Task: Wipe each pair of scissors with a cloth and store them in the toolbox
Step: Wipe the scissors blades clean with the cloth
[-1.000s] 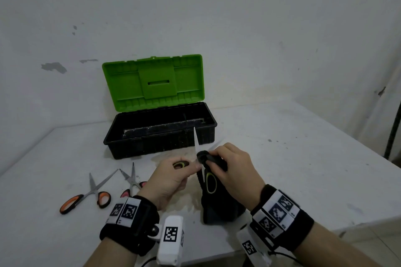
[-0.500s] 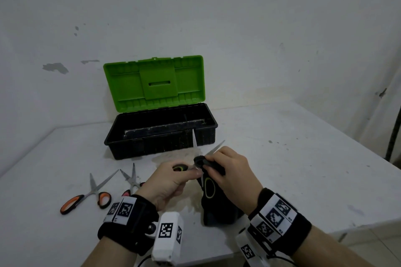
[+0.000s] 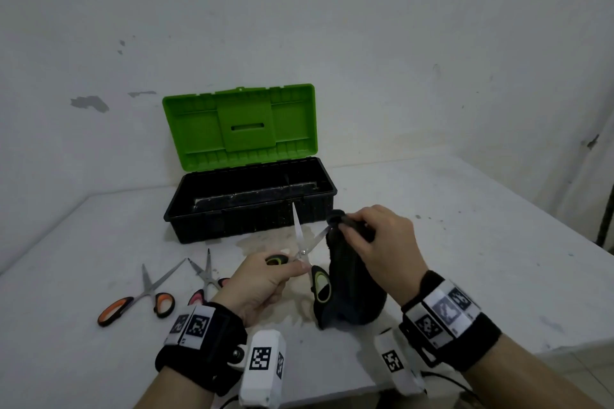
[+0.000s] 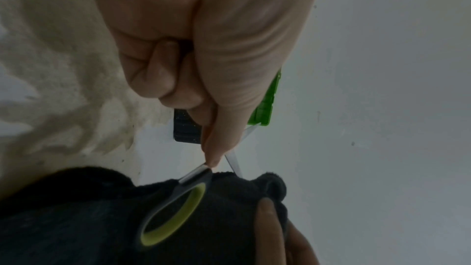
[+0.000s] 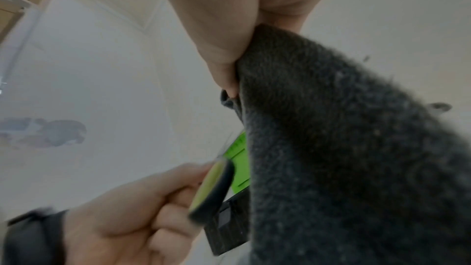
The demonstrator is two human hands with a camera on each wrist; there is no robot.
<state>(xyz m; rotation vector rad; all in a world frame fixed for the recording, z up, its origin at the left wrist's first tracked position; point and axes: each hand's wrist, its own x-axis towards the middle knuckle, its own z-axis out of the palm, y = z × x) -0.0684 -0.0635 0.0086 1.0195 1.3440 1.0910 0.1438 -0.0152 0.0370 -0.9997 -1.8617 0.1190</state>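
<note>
My left hand [image 3: 265, 279] grips one handle of the black-and-lime scissors [image 3: 307, 254], whose blades are spread in a V above the table. The other handle [image 4: 175, 209] hangs free against the dark cloth [image 3: 349, 289]. My right hand [image 3: 375, 242] pinches the top of that cloth at the tip of the right blade, and the rest of the cloth [image 5: 344, 148] drapes down to the table. The toolbox [image 3: 249, 206], black with an open green lid [image 3: 239, 126], stands just behind the hands.
Orange-handled scissors [image 3: 143, 295] and smaller pink-handled scissors [image 3: 207, 279] lie on the white table [image 3: 481, 259] to the left. The table's front edge is near my wrists. A wall stands close behind the toolbox.
My right hand has slid the cloth out along the right blade from the pivot to its tip. The blades have spread wider. The left hand has barely moved.
</note>
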